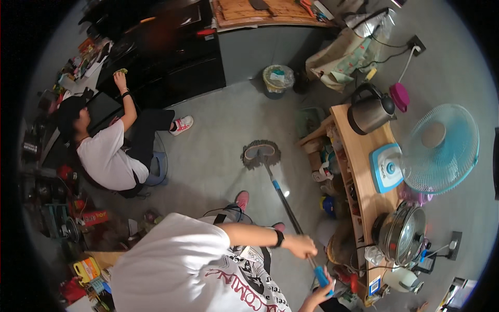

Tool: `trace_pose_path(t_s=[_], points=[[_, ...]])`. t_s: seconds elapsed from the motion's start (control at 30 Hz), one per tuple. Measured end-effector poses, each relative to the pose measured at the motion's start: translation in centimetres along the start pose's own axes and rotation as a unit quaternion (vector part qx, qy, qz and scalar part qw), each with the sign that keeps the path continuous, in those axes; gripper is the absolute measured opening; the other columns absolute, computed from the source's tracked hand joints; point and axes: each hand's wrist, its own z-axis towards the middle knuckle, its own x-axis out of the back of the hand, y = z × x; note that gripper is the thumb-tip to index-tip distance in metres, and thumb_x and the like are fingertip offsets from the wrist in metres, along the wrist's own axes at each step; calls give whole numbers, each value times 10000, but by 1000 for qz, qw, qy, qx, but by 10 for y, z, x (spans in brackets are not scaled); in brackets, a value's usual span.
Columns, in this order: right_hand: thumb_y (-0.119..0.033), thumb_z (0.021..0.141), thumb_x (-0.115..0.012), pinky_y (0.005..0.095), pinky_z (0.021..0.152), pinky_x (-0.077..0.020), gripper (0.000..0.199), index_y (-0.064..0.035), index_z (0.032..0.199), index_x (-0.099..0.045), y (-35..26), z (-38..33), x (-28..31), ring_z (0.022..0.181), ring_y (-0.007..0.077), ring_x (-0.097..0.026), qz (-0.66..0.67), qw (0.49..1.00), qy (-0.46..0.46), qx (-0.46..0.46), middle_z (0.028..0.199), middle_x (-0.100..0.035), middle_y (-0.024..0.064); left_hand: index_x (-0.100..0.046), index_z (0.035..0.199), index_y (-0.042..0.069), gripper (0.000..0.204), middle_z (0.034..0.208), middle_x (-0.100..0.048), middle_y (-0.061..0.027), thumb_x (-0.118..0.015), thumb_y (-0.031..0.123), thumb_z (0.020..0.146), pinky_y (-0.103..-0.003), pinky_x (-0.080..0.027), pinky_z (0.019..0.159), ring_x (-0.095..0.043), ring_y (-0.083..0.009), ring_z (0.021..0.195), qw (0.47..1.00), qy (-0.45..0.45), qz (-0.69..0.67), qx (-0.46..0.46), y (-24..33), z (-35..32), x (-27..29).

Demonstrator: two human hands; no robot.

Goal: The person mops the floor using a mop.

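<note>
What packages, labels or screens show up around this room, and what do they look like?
Red rectangular box: on the cluttered floor at left, lying flat.
Yellow plastic jug-like container: lower left, upright, beside the clutter.
Small blue-and-white square label: on the wooden shelf's near end.
No lit screen is clear.

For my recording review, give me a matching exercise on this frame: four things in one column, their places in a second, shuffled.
Things:
1. mop head
2. kettle
3. fan
4. bin

Places:
A. on the floor by the grey cabinet wall
B. at the far end of the wooden shelf top
C. flat on the grey floor, at the end of the pole
D. on the shelf top, on a blue and white base

Pairs: 1-C, 2-B, 3-D, 4-A
</note>
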Motion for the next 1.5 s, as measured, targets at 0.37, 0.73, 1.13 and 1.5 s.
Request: trace_pose_path(t_s=[0.37, 0.73, 1.13, 1.5], points=[[-175, 833, -548, 270, 771, -427, 317, 61, 1044, -534, -54, 99, -371, 877, 148, -544, 80, 943, -309, 96, 991, -585, 123, -140, 1330, 21, 824, 1284, -271, -268, -629, 126, 675, -401, -277, 990, -298, -396, 1181, 783, 399, 269, 395, -63, -149, 192], [-307, 775, -594, 281, 703, -442, 502, -29, 1179, -489, 9, 139, -356, 785, 151, -564, 4, 922, -380, 80, 930, -608, 116, -134, 1331, 48, 814, 1164, -400, -280, -608, 98, 672, -420, -405, 847, -474, -398, 1000, 772, 393, 115, 486, -33, -161, 159], [-188, 779, -587, 213, 479, -460, 548, 23, 1242, -382, -27, 135, 74, 536, 65, -481, -21, 865, -492, -96, 836, -541, 51, -538, 963, 113, 337, 974, -511, -129, -635, 139, 641, -393, -471, 603, -582, -296, 761, 960, 143, 82, 225, 2, 52, -28], [-175, 824, -529, 298, 786, -422, 327, 64, 1045, -545, -34, 96, 38, 857, 186, -556, -197, 925, -325, 10, 925, -603, 168, -532, 746, 113, 140, 772, -529, -63, -595, 185, 643, -404, -443, 545, -566, -282, 657, 951, 55, 96, 290, 24, 43, -13]])
